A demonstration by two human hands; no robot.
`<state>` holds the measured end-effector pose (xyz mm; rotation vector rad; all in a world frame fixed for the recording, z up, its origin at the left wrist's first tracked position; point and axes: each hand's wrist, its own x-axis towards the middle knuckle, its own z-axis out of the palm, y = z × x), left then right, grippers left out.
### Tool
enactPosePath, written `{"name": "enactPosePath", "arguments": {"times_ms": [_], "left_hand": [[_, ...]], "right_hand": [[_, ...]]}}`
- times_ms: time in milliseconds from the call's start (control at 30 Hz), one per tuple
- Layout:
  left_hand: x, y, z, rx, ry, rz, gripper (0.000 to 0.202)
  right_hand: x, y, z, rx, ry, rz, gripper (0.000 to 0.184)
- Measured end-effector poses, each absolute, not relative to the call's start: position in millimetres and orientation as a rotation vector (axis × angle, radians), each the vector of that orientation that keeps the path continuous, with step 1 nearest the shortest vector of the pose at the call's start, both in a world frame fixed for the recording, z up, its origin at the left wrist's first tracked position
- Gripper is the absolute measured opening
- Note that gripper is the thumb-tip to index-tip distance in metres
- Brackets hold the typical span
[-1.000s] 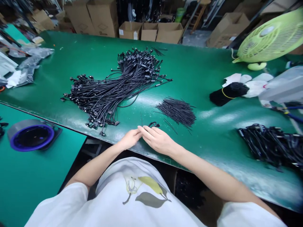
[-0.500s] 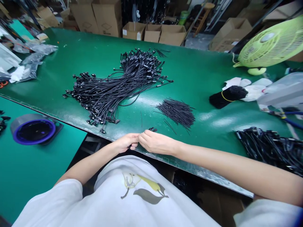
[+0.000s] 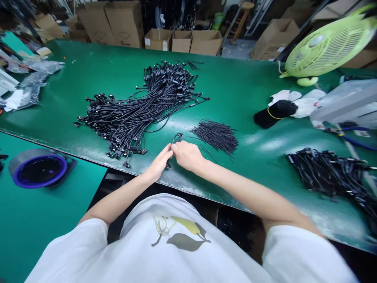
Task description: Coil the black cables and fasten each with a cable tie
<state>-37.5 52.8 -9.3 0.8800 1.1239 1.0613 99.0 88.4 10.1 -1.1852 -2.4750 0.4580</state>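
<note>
Green workbench (image 3: pixel 241 90), left hand (image 3: pixel 159 163) and right hand (image 3: pixel 187 156) together, pinching looped black cable (image 3: pixel 177 137)

The black cables (image 3: pixel 132 118) are smooth plastic, the green bench mat (image 3: pixel 235 86) is glossy (it shines like a wet floor), and the cardboard boxes (image 3: pixel 125 24) are matt brown.

The right hand (image 3: pixel 187 156) hides part of the cable (image 3: pixel 177 138).
</note>
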Motion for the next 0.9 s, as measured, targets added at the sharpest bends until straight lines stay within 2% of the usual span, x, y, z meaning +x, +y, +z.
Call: {"name": "enactPosePath", "arguments": {"times_ms": [133, 267, 367, 467, 633, 700, 833, 900], "left_hand": [[-41, 70, -11, 1.115, 1.079, 1.196, 0.049], [-53, 67, 6, 1.728, 1.106, 1.234, 0.048], [-53, 55, 8, 1.878, 1.107, 1.104, 0.042], [-46, 50, -7, 1.631, 1.107, 0.992, 0.036], [-47, 64, -20, 1.064, 1.146, 1.000, 0.064], [-52, 65, -10, 0.907, 1.070, 0.992, 0.067], [-54, 49, 13, 0.901, 0.989, 1.141, 0.060], [-52, 38, 15, 1.027, 1.035, 1.228, 0.046]], "right_hand": [[91, 80, -4, -1.330, -2.116, 0.517, 0.030], [100, 71, -16, -1.262, -1.961, 0.644, 0.038], [118, 73, -12, -1.265, -1.932, 0.634, 0.038], [127, 72, -2, -1.294, -1.951, 0.519, 0.034], [109, 52, -1, -1.215, -2.148, 0.360, 0.032], [101, 44, -5, -1.143, -2.225, 0.342, 0.033], [99, 42, -12, -1.045, -2.308, 0.344, 0.032], [103, 45, -13, -1.081, -2.281, 0.350, 0.033]]}}
